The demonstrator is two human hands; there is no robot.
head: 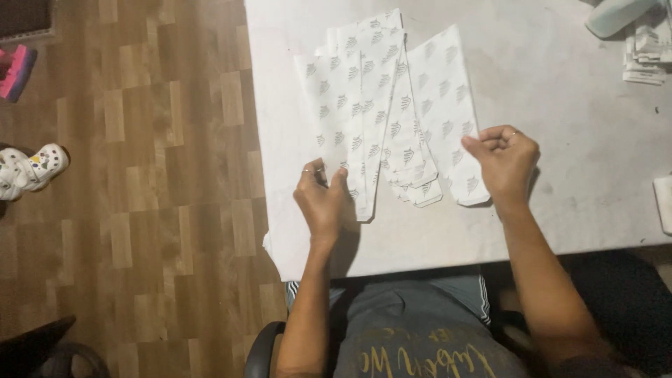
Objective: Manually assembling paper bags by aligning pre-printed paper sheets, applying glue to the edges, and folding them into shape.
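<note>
Item 1: white table [560, 154], filling the upper right of my view, its near edge just above my lap.

Item 2: fan of flat white paper bags [392, 105] with a small grey repeated print, lying at the table's centre. I count about 4 or 5 overlapping pieces; the exact number I cannot tell. They spread from 12 o'clock down toward me.

Item 3: my left hand [323, 196], at 7 o'clock of the fan. Fingers are curled, thumb and fingertips pinching the lower edge of the leftmost bag [334, 112]. A ring shows on 1 finger.

Item 4: my right hand [505, 159], at 4 o'clock of the fan. It is loosely closed, fingertips nipping the side edge of the rightmost bag [448, 98]. A ring shows here too.

Item 5: stack of folded white papers [647, 59] at 2 o'clock, far corner of the table, well apart from both hands, beside a pale rounded object [616, 14].

Item 6: wood-pattern floor [140, 210] at 9 o'clock, with a white shoe [31, 170] and a pink item [17, 70] on it.
</note>
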